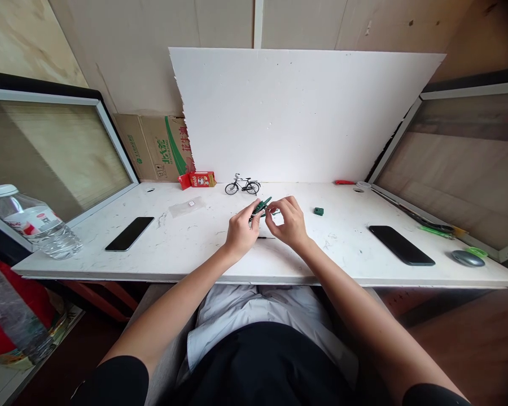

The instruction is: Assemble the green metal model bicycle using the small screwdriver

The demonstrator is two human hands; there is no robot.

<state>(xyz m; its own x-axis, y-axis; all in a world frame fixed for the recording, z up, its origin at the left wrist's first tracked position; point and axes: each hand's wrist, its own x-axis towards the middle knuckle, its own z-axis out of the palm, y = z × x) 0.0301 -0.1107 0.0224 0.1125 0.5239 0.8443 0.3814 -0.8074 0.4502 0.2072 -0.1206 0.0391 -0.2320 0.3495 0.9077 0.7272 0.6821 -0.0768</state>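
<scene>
Above the middle of the white table, my left hand (242,230) is closed around a small dark green model part (259,207) with thin, flat pieces sticking out. Its exact kind is too small to make out. My right hand (292,223) meets it from the other side, thumb and forefinger pinched together at its edge. Whatever lies between those fingertips is too small to name. Below the hands, a thin black rod-like tool (266,237) lies on the table. A small green block (318,211) rests to the right of my right hand.
A black miniature bicycle (242,185) stands at the back, beside a red small box (203,179) and a clear plastic bag (187,207). Phones lie left (130,233) and right (401,245). A water bottle (38,223) is far left, a mouse (468,258) far right. A white board (305,113) leans behind.
</scene>
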